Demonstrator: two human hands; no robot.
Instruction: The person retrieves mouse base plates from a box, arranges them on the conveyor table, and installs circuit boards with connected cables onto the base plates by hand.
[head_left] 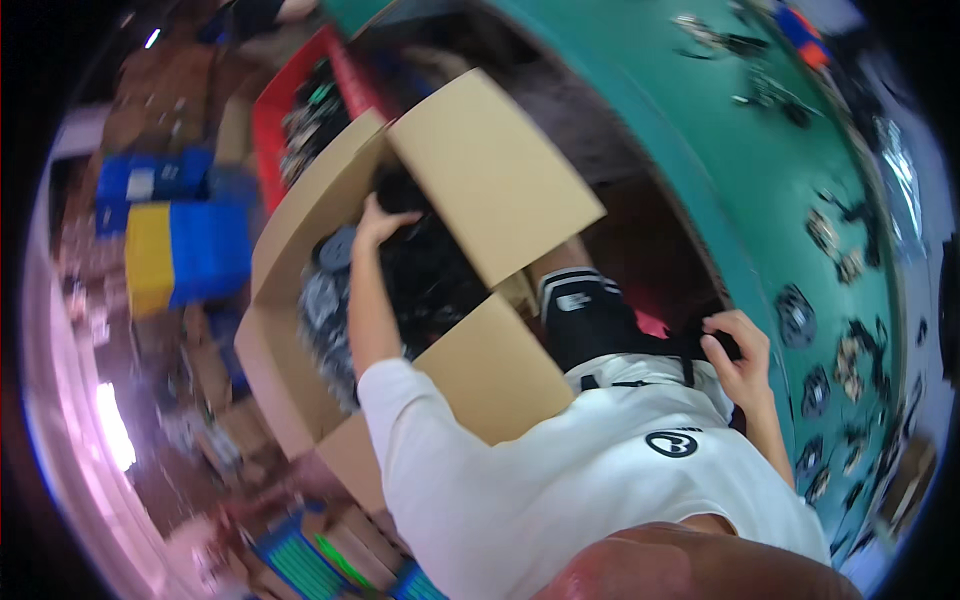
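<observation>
Reaching down into an open cardboard box [480, 170], the left hand [378, 222] has its fingers [398, 216] curled onto a black part [402, 190] at the top of the box's contents. The grip looks closed on it, though blur hides how firmly. The box stands on the floor with flaps spread wide, packed with dark bagged parts [325, 310] below the hand.

Left of the box: a blue crate [150, 178], and a yellow and blue crate [180, 255] near it. Behind the box sits a red crate [300, 110] holding more dark pieces. Green-lined trays [300, 560] lie on the floor at the lower edge.

Further right, the right hand [738, 358] is at the edge of a green worktop [720, 160], fingers [722, 352] bent around a small black item [700, 345] and holding it; what kind of item, I cannot tell. The item is against the person's white shirt [600, 470], well apart from the box.

Round dark parts [797, 315] lie scattered along the worktop to the right of that hand, running toward the picture's rim. More small dark parts [770, 95] lie at the far end.
</observation>
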